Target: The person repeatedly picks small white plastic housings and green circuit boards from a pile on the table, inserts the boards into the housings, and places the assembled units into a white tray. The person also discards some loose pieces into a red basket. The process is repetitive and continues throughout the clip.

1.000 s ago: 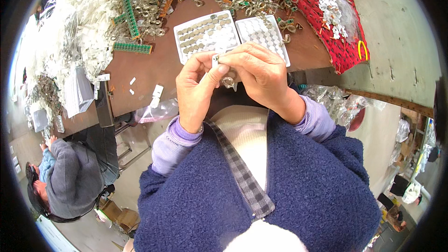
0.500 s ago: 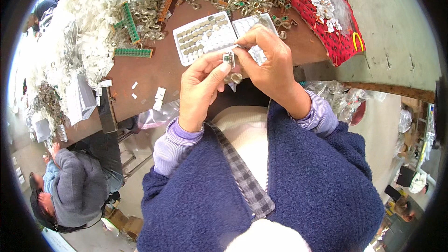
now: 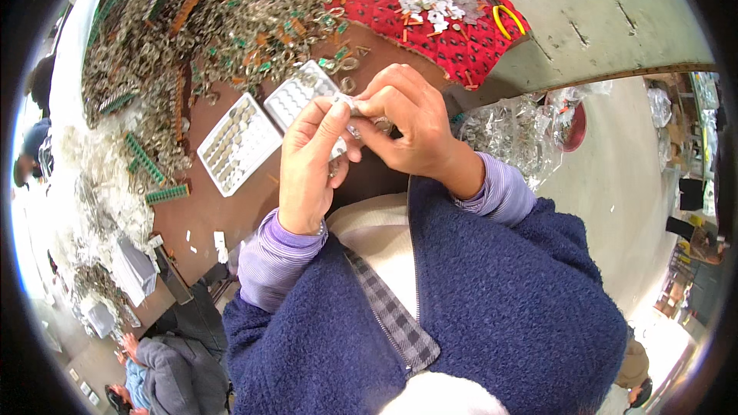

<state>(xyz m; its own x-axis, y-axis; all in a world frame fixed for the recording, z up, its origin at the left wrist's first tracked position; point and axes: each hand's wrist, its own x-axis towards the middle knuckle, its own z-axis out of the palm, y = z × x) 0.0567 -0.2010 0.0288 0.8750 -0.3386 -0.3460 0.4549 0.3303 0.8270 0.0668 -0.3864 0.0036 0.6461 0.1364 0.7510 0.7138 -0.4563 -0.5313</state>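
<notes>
My left hand [image 3: 307,165] is closed in a pinch, thumb up, on a small white plastic casing [image 3: 338,147] that the fingers mostly cover. My right hand [image 3: 415,123] meets it at the thumb tip, its thumb and forefinger pinched together at the casing's upper end. Whatever is between the right fingers is too small and hidden to name. Just beyond the hands lie two white trays: the left tray [image 3: 254,168] holds rows of grey round button cells [image 3: 240,119] and white round spots, and the right tray [image 3: 287,81] is partly behind my left hand.
A heap of coiled wires with small green boards [image 3: 254,31] covers the far table. Green board strips [image 3: 167,194] and white plastic pieces lie left. A red patterned cloth [image 3: 430,46] carries white parts and yellow-handled pliers [image 3: 503,23]. Clear bags [image 3: 507,134] are at right; another person [image 3: 184,373] sits lower left.
The view has swung to the right. My right fingers have come closer over the casing, and its green board, visible before, is now hidden. Both hands are still together.
</notes>
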